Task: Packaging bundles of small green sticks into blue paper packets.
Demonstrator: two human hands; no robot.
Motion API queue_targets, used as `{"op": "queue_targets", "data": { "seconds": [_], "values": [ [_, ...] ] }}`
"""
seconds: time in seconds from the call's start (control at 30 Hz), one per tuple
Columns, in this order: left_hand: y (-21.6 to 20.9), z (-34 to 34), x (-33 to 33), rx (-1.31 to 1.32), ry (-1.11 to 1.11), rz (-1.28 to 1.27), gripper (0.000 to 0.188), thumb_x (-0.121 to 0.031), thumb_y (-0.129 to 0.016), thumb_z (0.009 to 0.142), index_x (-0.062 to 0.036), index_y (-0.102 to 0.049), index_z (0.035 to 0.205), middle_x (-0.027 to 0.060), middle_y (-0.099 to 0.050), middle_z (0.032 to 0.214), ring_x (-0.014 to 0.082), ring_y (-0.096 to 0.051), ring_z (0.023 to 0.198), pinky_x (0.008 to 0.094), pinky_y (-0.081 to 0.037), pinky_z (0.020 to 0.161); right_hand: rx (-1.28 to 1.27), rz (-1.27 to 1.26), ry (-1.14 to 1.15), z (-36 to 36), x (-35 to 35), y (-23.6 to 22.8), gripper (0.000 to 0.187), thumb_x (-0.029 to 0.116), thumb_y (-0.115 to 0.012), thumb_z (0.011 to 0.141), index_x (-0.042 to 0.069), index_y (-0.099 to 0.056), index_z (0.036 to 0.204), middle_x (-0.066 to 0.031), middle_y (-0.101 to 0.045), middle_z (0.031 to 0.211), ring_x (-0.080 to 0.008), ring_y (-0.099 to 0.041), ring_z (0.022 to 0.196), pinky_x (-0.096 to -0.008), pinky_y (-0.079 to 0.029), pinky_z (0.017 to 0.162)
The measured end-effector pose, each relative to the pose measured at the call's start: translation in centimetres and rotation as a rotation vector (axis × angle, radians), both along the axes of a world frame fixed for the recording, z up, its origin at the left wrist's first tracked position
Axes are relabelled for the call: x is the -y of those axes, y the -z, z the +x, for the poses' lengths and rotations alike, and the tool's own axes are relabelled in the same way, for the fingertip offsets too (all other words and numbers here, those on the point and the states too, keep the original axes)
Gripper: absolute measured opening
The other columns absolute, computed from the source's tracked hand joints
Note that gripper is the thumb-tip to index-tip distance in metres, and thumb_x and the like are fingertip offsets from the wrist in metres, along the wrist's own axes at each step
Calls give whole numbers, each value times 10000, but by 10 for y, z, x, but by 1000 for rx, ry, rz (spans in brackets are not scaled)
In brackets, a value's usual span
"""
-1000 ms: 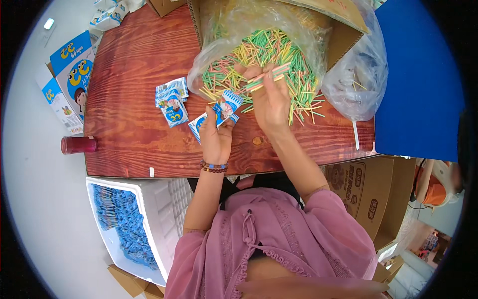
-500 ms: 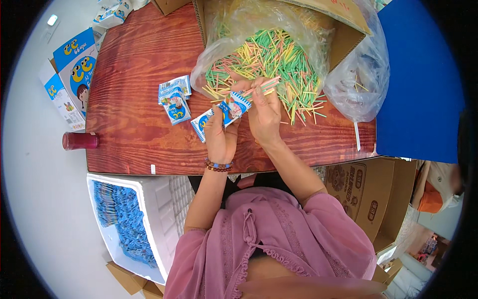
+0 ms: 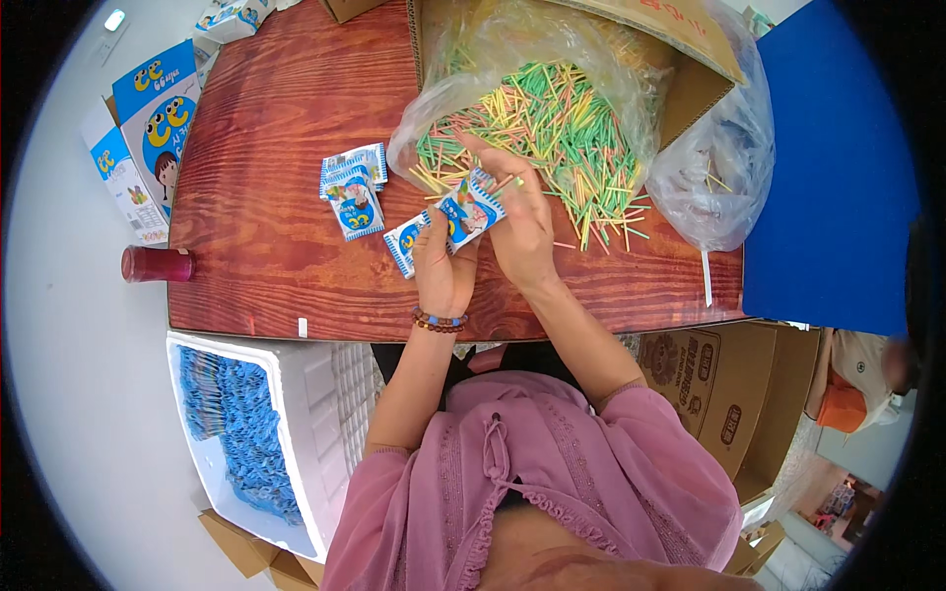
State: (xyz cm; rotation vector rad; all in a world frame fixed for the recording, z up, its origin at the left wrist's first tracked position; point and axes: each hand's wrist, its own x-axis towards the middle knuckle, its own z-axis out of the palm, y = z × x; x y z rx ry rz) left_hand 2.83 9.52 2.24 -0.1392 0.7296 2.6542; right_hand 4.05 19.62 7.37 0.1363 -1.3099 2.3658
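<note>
My left hand [image 3: 443, 266] is closed around small blue-and-white sachets [image 3: 473, 212], at least two of them, overlapping. From the upper right end of the sachets a few thin coloured sticks [image 3: 507, 184] stick out. Beside that end is my right hand [image 3: 520, 231], its fingers stretched out behind the sticks and the palm close to them. Just beyond, a clear plastic bag [image 3: 419, 123] lies open, with a heap of pink, yellow and green sticks [image 3: 552, 118] spilling onto the table. Left of my hands, several similar sachets [image 3: 355, 202] lie in a small pile.
The red wood-grain table [image 3: 266, 128] carries a cardboard box [image 3: 695, 98] around the bag. A printed carton [image 3: 148, 148] and a red jar [image 3: 158, 264] stand at the left. Below the table edge, a white foam box [image 3: 305, 394] holds many blue sachets. Another cardboard box [image 3: 759, 394] sits at lower right.
The sticks pinched in my right hand have gone deeper into the sachet, and only short ends show. My right fingers have loosened and straightened.
</note>
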Motion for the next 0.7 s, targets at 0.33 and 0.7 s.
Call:
{"op": "queue_targets", "data": {
  "seconds": [0.33, 0.7],
  "values": [
    [-8, 1, 4, 13, -4, 203, 419, -350, -524, 992, -61, -496, 1295, 56, -591, 1272, 193, -570, 1146, 386, -453, 995, -105, 328, -61, 1, 7, -11, 408, 203, -414, 1011, -66, -541, 1290, -162, -473, 1424, -246, -398, 1356, -362, -303, 1116],
    [10, -10, 15, 123, -29, 509, 425, -359, -563, 962, -103, -516, 1299, 44, -614, 1233, 197, -566, 1135, 381, -471, 964, -62, 611, -33, -22, 19, -18, 322, 154, -456, 1010, -18, -601, 1240, -120, -611, 1273, -194, -545, 1208, -325, -410, 1034]
  ]
}}
